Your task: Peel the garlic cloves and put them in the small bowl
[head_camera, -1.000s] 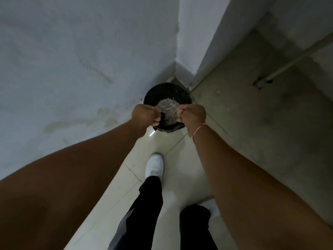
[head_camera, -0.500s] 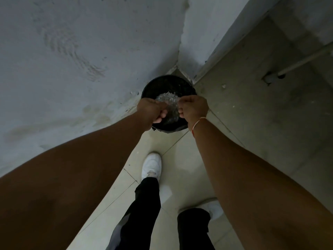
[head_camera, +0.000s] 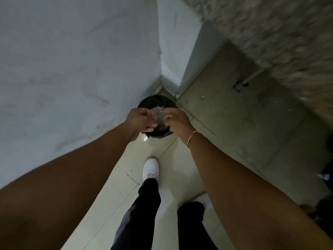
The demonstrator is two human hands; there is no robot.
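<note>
Black plastic is forming the round bin (head_camera: 156, 102) that is standing on the floor, tucked into the corner where the pale wall (head_camera: 72, 69) is meeting a projecting white pillar (head_camera: 178, 51). Inside the bin a heap of pale, papery scraps (head_camera: 159, 112) is showing, probably garlic skins, though the dim light is making that hard to confirm.

Both hands are hovering together over the near rim of the bin. The left hand (head_camera: 142, 120) is sitting with its fingers curled inward toward the palm, fingertips pointing to the right; whether anything is pinched in them I cannot tell. The right hand (head_camera: 175, 119) is facing it, fingers bent and bunched close to the left hand's fingertips, and what it is gripping, if anything, is not visible either. A thin reddish string bracelet (head_camera: 191, 139) is circling the right wrist.

No peeled clove or small bowl is making itself out in this view.

Below the hands, pale glossy floor tiles (head_camera: 137, 159) are running toward the bin, and rougher grey concrete floor (head_camera: 252, 114) is lying to the right. One white shoe (head_camera: 151, 168) is stepping forward on the tiles, with black trousers (head_camera: 142, 213) above it.
</note>
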